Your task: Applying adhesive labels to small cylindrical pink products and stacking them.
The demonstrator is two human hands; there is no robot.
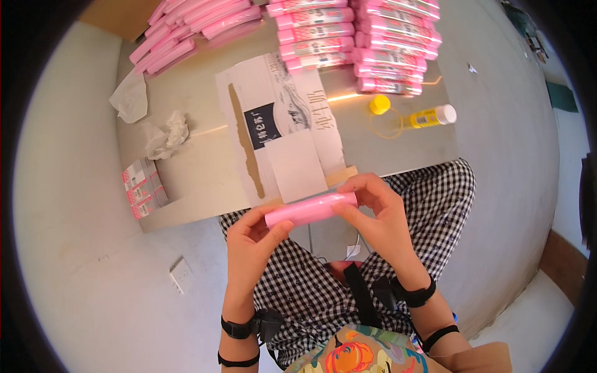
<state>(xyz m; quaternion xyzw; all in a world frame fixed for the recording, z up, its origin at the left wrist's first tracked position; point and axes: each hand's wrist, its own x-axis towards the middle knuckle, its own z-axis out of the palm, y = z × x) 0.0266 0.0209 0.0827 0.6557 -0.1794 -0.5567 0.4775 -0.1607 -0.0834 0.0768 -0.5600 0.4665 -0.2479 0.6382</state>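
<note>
A glossy pink plastic roll [311, 209] lies level between my two hands, just off the near edge of the table. My left hand [252, 242] pinches its left end between thumb and fingers. At the opposite end, my right hand [380, 217] grips it with the thumb in front and the fingers behind. No label shows on the side facing me. Just beyond the roll, a flattened white cardboard piece [292, 166] with dark print lies on the table.
Plain pink rolls [199, 22] are heaped far left on the metal table [193, 180]. Labelled pink rolls [316, 32] stand stacked at the far middle and right. A yellow glue bottle [428, 118] and yellow cap [379, 104] lie right; crumpled tissue [166, 138] and printed labels [143, 186] left.
</note>
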